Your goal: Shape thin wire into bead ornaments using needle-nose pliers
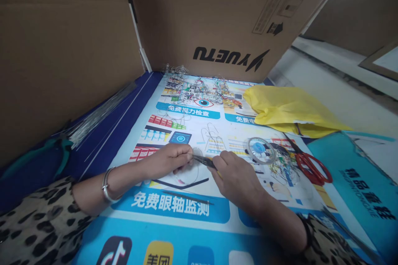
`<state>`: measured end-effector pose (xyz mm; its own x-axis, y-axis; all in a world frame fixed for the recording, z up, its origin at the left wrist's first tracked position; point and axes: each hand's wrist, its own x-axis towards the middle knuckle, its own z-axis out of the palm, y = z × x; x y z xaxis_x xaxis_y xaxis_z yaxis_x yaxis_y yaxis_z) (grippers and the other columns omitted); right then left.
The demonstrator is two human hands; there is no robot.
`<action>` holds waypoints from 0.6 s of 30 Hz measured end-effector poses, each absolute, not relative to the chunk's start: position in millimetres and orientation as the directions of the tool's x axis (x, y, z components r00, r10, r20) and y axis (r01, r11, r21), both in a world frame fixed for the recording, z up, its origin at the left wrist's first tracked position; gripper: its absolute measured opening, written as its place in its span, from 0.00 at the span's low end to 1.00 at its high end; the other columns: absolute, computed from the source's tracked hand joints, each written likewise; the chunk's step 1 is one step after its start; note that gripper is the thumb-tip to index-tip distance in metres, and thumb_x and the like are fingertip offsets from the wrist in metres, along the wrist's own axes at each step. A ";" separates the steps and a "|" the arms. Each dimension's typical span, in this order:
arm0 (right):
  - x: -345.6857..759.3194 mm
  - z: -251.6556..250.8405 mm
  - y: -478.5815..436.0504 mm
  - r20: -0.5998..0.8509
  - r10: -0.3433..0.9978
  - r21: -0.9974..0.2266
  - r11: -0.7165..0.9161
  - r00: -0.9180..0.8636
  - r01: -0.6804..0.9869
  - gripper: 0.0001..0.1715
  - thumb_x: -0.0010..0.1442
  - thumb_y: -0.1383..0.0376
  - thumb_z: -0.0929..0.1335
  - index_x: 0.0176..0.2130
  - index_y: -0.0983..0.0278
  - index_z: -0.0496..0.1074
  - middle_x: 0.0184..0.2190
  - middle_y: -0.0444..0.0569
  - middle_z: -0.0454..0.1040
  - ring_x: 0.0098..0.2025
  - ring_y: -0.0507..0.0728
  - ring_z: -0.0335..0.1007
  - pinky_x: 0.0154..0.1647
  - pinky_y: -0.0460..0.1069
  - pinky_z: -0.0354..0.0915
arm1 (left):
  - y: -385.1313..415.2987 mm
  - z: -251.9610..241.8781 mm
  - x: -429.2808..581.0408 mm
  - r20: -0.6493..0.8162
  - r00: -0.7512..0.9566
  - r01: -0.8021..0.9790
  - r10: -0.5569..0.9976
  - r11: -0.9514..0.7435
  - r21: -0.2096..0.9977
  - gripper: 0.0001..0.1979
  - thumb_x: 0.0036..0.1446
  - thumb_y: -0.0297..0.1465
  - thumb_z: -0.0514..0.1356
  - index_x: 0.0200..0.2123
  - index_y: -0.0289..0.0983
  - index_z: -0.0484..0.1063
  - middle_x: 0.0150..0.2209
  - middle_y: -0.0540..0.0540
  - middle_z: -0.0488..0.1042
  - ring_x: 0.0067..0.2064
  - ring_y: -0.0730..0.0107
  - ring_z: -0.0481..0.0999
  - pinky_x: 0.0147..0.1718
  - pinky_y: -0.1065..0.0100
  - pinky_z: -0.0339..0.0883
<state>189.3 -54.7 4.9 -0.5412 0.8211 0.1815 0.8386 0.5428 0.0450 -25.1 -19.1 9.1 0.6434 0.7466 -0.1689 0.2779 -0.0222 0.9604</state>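
Observation:
My left hand (175,158) is closed in a pinch on a thin wire (197,169), which curves in a loop below the fingers. My right hand (238,176) grips a pair of pliers (202,160), with dark, narrow jaws pointing left. Their tips meet the wire right at my left fingertips. Most of the plier handles are hidden in my right palm; a bit of yellow shows. Under both hands lies a printed poster sheet (214,232). Several bent wire pieces (213,134) rest on it just beyond my hands.
Cardboard panels (217,16) wall off the back and left. Red-handled scissors (312,169), a clear round spool (261,151), a wire tangle (282,167) and a yellow bag (292,105) lie right. Straight wires (101,112) and teal-handled pliers (37,155) lie left. Tweezers (350,232) lie lower right.

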 end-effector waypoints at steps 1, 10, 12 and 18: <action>188.8 4.7 -55.3 0.184 0.821 0.055 0.540 -0.540 0.840 0.05 0.58 0.63 0.63 0.35 0.62 0.66 0.30 0.49 0.68 0.32 0.56 0.62 0.27 0.48 0.51 | -18.9 9.0 -25.0 -0.174 0.641 0.284 0.748 -0.020 0.959 0.12 0.59 0.35 0.49 0.27 0.36 0.63 0.19 0.54 0.61 0.20 0.78 0.60 0.21 0.74 0.56; 187.4 -2.4 -57.6 0.139 0.842 0.012 0.525 -0.522 0.851 0.05 0.60 0.63 0.62 0.35 0.63 0.64 0.31 0.49 0.69 0.32 0.56 0.64 0.26 0.47 0.51 | -18.4 8.3 -25.0 -0.192 0.629 0.314 0.753 -0.019 0.949 0.11 0.59 0.34 0.49 0.27 0.36 0.64 0.19 0.54 0.61 0.19 0.79 0.60 0.20 0.74 0.56; 187.6 -4.4 -56.8 0.117 0.857 -0.059 0.511 -0.502 0.858 0.07 0.60 0.62 0.61 0.36 0.63 0.64 0.32 0.49 0.69 0.33 0.56 0.65 0.27 0.47 0.53 | -18.8 8.4 -24.7 -0.185 0.626 0.289 0.757 -0.006 0.957 0.11 0.59 0.34 0.50 0.27 0.36 0.64 0.19 0.54 0.61 0.20 0.79 0.60 0.20 0.75 0.55; 188.9 -3.3 -52.8 0.069 0.889 -0.244 0.455 -0.452 0.857 0.09 0.61 0.61 0.60 0.38 0.63 0.65 0.33 0.49 0.70 0.35 0.56 0.67 0.30 0.47 0.56 | -18.5 7.6 -24.8 -0.181 0.609 0.191 0.772 0.078 0.978 0.10 0.59 0.34 0.51 0.29 0.34 0.64 0.20 0.55 0.62 0.21 0.80 0.59 0.22 0.75 0.54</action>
<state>188.9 -52.8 -3.3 -0.4524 0.8891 0.0690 0.8565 0.4547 -0.2440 -24.8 -18.5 7.6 0.6091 0.7722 -0.1808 0.1911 0.0784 0.9784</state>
